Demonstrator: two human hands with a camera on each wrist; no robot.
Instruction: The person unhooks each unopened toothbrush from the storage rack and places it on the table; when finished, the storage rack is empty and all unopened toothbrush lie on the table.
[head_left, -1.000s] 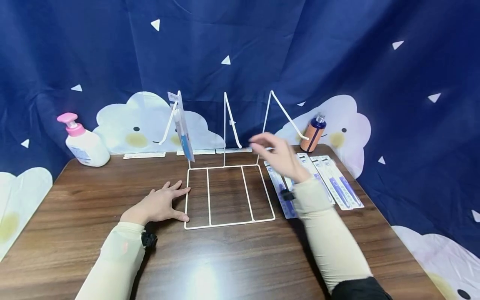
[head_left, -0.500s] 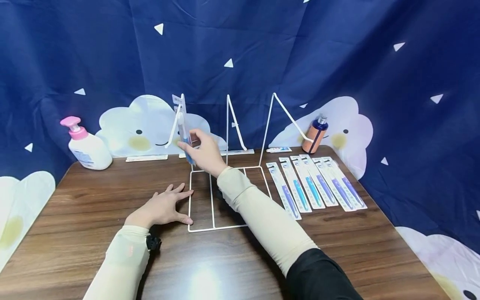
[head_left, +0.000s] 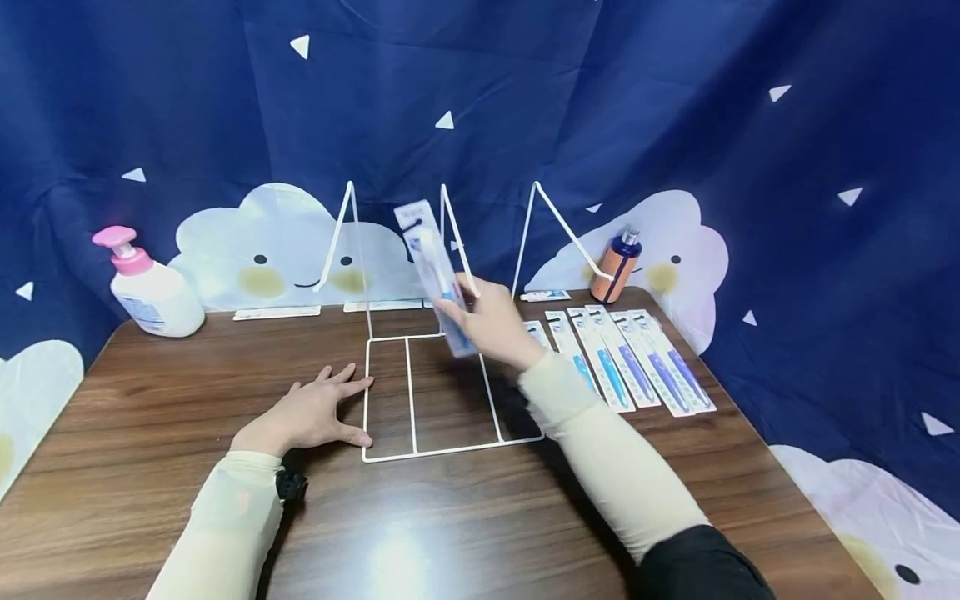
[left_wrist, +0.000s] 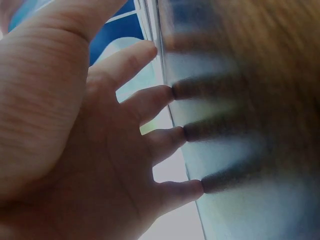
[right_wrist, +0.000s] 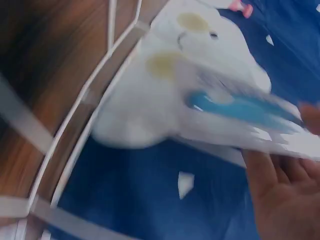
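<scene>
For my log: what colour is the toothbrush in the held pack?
Blue handle, in a clear-and-white pack held by the right hand; clearest in the head view.

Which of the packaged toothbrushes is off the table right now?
The blue-handled toothbrush pack that the right hand holds tilted above the white wire rack. The other packs lie flat in a row on the table to the rack's right.

- Right hand (head_left: 491, 327), gripping toothbrush pack (head_left: 438, 279): white wire rack (head_left: 442, 392) uprights just behind; open air above.
- Right of grip: row of toothbrush packs (head_left: 630, 358).
- Left: flat left hand (head_left: 307, 414); bare wooden table (head_left: 150, 450) beyond.
</scene>
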